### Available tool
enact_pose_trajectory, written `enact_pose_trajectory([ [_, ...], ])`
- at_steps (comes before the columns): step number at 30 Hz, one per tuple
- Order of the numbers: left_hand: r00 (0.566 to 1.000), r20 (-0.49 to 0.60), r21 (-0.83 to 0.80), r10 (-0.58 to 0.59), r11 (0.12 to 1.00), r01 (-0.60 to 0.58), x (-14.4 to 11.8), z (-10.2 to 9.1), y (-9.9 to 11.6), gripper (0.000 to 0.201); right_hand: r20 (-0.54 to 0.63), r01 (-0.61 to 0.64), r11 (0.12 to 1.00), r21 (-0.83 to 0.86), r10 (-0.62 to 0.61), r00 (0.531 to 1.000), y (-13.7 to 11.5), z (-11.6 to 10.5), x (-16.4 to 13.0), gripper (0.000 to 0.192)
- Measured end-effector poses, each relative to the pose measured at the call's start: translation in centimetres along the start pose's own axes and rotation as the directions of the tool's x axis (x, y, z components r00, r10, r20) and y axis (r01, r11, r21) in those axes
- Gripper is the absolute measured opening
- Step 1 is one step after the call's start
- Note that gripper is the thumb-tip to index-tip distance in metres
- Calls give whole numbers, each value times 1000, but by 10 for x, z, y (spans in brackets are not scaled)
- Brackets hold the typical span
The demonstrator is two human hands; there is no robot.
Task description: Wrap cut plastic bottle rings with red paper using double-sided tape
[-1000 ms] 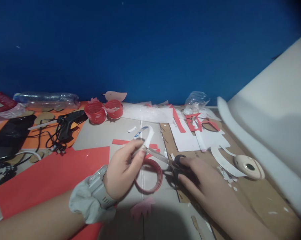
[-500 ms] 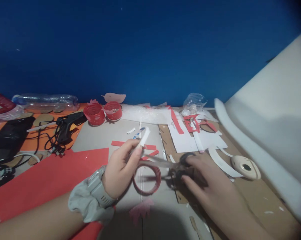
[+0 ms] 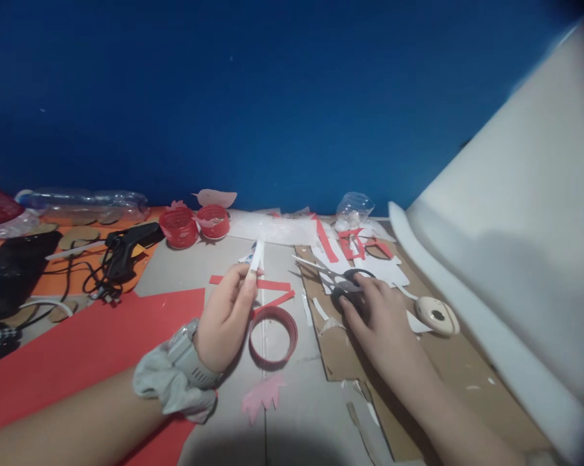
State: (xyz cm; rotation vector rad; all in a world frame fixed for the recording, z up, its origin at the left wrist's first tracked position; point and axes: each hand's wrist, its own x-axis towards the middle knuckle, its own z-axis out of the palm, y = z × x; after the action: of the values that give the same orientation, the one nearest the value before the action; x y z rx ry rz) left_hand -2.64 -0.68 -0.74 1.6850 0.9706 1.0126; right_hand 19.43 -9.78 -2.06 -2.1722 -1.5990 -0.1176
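My left hand (image 3: 228,310) pinches a narrow white paper strip (image 3: 257,255) between thumb and fingers, its free end pointing up. In my right hand (image 3: 381,310) are black-handled scissors (image 3: 343,281), with the blades parted and aimed left toward the strip, a gap away from it. Just below and right of my left hand lies a red ring (image 3: 273,336). Thin red paper strips (image 3: 253,283) rest behind it, and a pink jagged paper cutout (image 3: 263,396) lies in front of it.
Two red cups (image 3: 178,226) with pink paper shapes stand at the back. To the left are a black glue gun (image 3: 127,252) with its cord, a clear bottle (image 3: 88,202) and red paper (image 3: 97,349). Cardboard (image 3: 447,388), paper scraps and a cream round device (image 3: 437,315) lie right.
The scissors and my right hand have moved up and slightly left, away from the left hand's fingers. The strip now stands straighter in my left hand. The view has shifted slightly.
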Motion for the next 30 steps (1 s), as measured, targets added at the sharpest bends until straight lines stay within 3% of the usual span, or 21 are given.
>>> enact_pose_trajectory([
  [13, 990, 62, 103, 129, 985, -135, -7, -4, 2, 28, -13, 45, 966, -256, -50, 999, -7, -13, 6, 31],
  [19, 963, 133, 251, 235, 932, -262, -9, -5, 0, 23, -59, 61, 964, -258, -79, 995, -3, -18, 9, 25],
  [23, 893, 225, 359, 389, 819, -447, -11, -5, 1, 21, -135, 119, 976, -185, -145, 980, -13, -20, 0, 25],
  [26, 796, 321, 371, 513, 705, -604, -14, -5, 0, 25, -135, 291, 952, -97, -302, 944, -34, -21, -14, 21],
  [28, 724, 376, 353, 579, 633, -689, -16, -5, 0, 28, -239, 421, 907, 9, -407, 881, -48, -20, -24, 21],
  [30, 657, 422, 363, 626, 547, -754, -17, -5, -1, 30, -316, 473, 875, 106, -421, 850, -57, -18, -31, 23],
])
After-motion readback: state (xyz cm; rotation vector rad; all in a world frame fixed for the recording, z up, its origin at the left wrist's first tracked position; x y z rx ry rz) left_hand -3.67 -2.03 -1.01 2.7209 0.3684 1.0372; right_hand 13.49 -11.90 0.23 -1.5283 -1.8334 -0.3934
